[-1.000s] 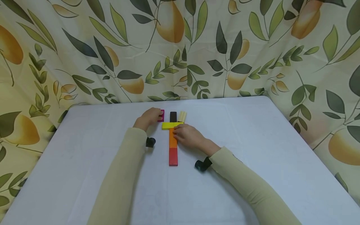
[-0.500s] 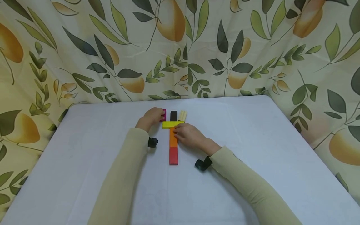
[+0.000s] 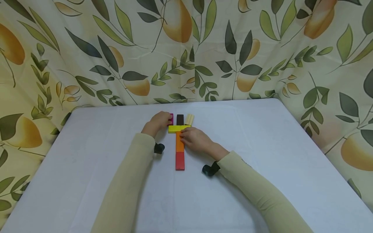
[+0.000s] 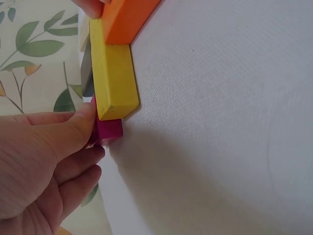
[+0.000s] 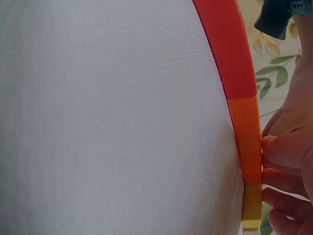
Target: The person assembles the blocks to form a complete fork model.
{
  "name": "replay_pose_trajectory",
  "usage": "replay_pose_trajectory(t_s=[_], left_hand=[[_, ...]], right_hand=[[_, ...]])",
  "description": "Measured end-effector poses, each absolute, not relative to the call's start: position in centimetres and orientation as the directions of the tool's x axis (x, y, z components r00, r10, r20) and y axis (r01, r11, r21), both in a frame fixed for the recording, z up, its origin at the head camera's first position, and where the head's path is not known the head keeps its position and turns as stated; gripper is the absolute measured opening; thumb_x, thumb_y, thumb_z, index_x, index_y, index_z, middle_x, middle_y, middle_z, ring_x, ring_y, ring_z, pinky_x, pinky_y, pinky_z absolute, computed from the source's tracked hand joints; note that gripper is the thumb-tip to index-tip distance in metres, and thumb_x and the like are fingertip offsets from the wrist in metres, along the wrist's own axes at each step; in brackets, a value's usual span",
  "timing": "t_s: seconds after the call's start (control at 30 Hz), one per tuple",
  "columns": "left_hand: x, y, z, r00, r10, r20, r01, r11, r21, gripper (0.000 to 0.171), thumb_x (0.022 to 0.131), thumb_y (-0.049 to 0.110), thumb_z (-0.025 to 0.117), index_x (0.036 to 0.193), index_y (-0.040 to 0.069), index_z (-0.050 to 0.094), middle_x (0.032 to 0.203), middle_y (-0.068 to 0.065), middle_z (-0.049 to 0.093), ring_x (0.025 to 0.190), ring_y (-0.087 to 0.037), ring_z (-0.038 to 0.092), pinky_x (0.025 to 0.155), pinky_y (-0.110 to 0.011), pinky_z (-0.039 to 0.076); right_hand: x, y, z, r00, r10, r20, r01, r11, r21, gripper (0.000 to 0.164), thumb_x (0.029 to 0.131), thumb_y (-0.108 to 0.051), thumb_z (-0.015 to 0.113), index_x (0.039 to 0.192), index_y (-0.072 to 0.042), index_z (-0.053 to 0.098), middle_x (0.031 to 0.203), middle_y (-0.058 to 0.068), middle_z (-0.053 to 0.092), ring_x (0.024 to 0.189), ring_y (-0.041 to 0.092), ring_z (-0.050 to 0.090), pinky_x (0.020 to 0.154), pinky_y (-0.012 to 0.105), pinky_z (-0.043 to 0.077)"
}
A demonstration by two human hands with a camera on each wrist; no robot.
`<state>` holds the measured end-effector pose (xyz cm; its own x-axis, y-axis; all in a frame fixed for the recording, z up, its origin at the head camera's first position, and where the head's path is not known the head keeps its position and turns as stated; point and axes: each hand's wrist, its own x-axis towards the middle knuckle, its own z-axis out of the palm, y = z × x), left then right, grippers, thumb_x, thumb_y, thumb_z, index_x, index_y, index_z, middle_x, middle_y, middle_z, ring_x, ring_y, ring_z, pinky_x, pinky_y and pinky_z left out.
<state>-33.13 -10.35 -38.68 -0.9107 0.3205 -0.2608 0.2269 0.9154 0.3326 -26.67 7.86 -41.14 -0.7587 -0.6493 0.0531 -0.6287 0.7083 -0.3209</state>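
At the table's far side, my left hand [image 3: 158,122] pinches a magenta block [image 4: 110,129] between thumb and fingers. The block stands close against the left end of a yellow block [image 4: 115,73], on its far side. My right hand [image 3: 196,139] rests its fingertips against the orange block [image 3: 179,141] and near the yellow block's right end. The orange block runs toward me from the yellow one, and a red block [image 3: 179,161] continues its line. Behind the yellow block are a black block [image 3: 180,119] and a cream ridged block [image 3: 189,119], slightly slanted.
A white cloth [image 3: 233,136] covers the table, whose far edge lies just behind the blocks. A curtain [image 3: 186,64] printed with leaves and fruit hangs beyond it. Dark wrist cameras [image 3: 210,169] sit below both hands.
My left hand has moved the magenta block slightly to the right, nearer the black block. My right hand stays on the orange and yellow blocks.
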Motion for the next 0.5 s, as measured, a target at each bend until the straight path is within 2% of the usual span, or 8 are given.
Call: replay_pose_trajectory(t_s=[0.5], left_hand=[[-33.04, -10.11, -38.66, -0.908, 0.343, -0.239, 0.263, 0.913, 0.311, 0.012, 0.092, 0.013, 0.056, 0.092, 0.003, 0.062, 0.084, -0.010, 0.055, 0.083, -0.024, 0.049, 0.076, -0.031, 0.043]], right_hand=[[-26.75, 7.87, -41.28, -0.751, -0.656, 0.072, -0.640, 0.698, -0.322, 0.027, 0.089, -0.019, 0.062, 0.111, -0.005, 0.067, 0.112, 0.008, 0.062, 0.105, 0.020, 0.055, 0.094, 0.032, 0.043]])
